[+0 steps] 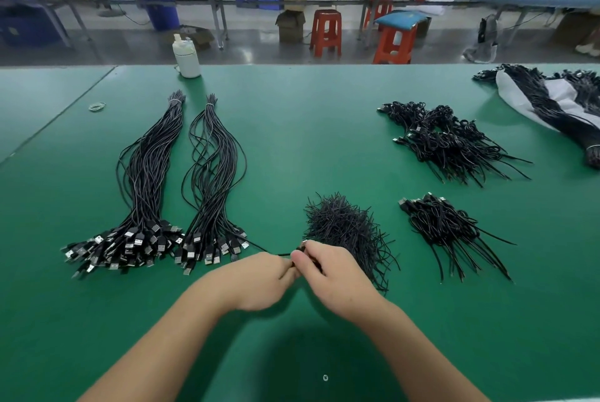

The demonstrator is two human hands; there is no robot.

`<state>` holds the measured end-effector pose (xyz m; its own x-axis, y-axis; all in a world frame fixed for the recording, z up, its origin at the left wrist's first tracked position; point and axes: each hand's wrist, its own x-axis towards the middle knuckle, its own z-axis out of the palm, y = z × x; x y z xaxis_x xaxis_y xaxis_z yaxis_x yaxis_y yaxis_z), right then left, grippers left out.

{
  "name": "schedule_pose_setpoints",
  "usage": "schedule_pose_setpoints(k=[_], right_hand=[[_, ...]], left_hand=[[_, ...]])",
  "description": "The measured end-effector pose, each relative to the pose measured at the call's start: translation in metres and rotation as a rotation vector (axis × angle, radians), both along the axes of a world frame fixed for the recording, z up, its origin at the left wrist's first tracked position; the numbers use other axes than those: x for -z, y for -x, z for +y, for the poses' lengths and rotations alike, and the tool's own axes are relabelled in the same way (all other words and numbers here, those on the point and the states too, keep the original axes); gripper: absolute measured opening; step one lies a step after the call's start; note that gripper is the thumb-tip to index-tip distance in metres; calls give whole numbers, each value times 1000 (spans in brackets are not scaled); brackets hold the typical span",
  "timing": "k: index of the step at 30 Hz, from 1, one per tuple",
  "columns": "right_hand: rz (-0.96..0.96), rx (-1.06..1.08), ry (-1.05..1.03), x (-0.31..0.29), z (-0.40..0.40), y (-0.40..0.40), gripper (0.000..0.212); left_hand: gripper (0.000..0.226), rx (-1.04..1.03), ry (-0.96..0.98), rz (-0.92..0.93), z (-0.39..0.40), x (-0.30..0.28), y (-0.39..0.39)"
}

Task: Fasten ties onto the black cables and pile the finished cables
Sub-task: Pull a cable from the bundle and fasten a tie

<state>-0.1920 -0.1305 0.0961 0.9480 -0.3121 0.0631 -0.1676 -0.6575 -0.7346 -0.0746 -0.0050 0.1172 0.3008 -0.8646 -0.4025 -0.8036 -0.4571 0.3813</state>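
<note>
Black cable (276,254) sits pinched between both hands, left hand (259,281) and right hand (331,275), near the tie heap (344,226); a tie seems held too. Twisting it snug should suit before adding to the near-right pile (448,226).

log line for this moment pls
step: fastening tie | left hand: grips cable | right hand: pinches it at plug end | ties heap: behind hands | finished pile: right

factory floor: long green workbenches (324,142), plastic stools (325,32).
</note>
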Motion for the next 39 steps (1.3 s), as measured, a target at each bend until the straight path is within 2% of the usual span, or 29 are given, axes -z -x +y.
schedule_pose_setpoints(k=[6, 11, 13, 16, 18, 20, 23, 27, 30, 34, 37, 39], right_hand=[[-62, 14, 57, -3, -1, 3, 37], [-16, -16, 58, -1, 1, 5, 37], [17, -59, -112, -1, 0, 6, 39], [38, -65, -609, -1, -2, 6, 36], [39, -64, -732, -1, -2, 6, 32], [25, -76, -733, 0, -1, 5, 30], [-8, -72, -707, -1, -1, 5, 28], [-25, -77, -773, 1, 1, 6, 35], [-12, -65, -725, 4, 4, 8, 39], [10, -30, -749, 13, 8, 7, 38], [57, -27, -800, 23, 8, 4, 41], [91, -36, -937, 28, 7, 4, 42]], left_hand=[[27, -62, 190, 72, -2, 4, 7], [35, -123, 236, 87, 3, 13, 5], [33, -111, 221, 92, 7, 17, -1], [30, -102, 248, 200, 12, 24, -7], [30, -106, 281, 259, 13, 25, -9], [28, -145, 347, 397, 13, 23, -9], [30, -265, 450, 757, 12, 25, -10], [48, -499, 761, 1287, 6, 35, -12], [51, -600, 962, 1532, 0, 33, -18], [53, -634, 1079, 1666, -5, 22, -20], [45, -739, 1138, 1636, -13, 10, -18], [36, -758, 1150, 1587, -10, 2, -21]])
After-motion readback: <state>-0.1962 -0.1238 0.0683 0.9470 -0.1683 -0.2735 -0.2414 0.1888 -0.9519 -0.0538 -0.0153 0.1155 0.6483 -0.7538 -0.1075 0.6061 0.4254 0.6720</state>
